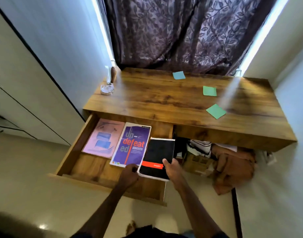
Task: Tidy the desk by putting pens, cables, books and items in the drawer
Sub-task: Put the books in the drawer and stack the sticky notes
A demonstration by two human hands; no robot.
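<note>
The wooden drawer [89,170] stands pulled out under the desk's left half. A pink book [104,138] lies flat in its left part, and a purple "undefeated" book [132,145] lies beside it. A black notebook with a red band [157,157] hangs over the drawer's right part, tilted. My right hand [172,169] grips its lower right edge, thumb on the cover. My left hand [129,174] holds its lower left corner, next to the purple book. On the desk top [156,100] lie a blue sticky note [179,75] and two green ones [209,91] [216,111].
A glass ashtray [107,88] sits at the desk's back left corner beside a white and brown object [111,74]. A patterned curtain [181,31] hangs behind the desk. Under the desk's right half are clothes [233,165] and a wooden box [197,160]. A white cupboard [27,100] stands to the left.
</note>
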